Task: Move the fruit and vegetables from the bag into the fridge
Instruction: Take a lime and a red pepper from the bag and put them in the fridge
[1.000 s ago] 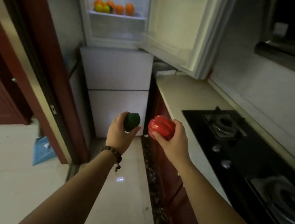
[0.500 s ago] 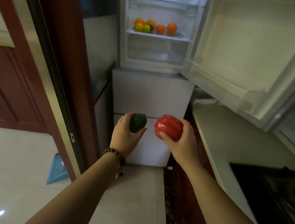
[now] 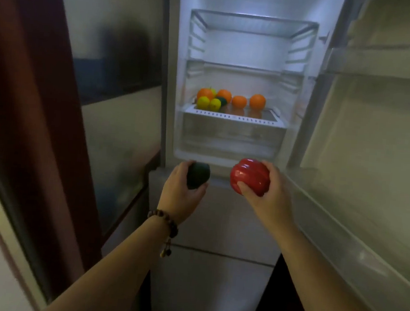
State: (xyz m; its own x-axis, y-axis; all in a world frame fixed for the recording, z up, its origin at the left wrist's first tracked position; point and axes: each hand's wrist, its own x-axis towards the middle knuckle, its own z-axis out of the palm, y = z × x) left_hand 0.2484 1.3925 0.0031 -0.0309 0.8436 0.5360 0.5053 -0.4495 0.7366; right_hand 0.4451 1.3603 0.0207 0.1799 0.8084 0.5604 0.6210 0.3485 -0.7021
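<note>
My left hand [image 3: 180, 189] grips a small dark green fruit [image 3: 198, 174]. In my right hand [image 3: 268, 193] sits a glossy red bell pepper [image 3: 249, 179]. Both hands hover just below the open upper compartment of the white fridge [image 3: 226, 157]. On its lower glass shelf [image 3: 234, 117] lie several oranges [image 3: 257, 101], two yellow lemons [image 3: 208, 103] and one dark green fruit [image 3: 221, 100] between them. The bag is out of view.
The fridge door [image 3: 373, 150] stands swung open on the right, its inner racks facing me. Two upper shelves [image 3: 254, 23] hold nothing. A clear drawer [image 3: 230, 135] sits under the fruit shelf. A dark red door frame [image 3: 36, 115] stands at left.
The view has closed in on the fridge and tilted up; the counter and stove have left the frame. Both hands, still holding their items, have risen toward the open compartment.
</note>
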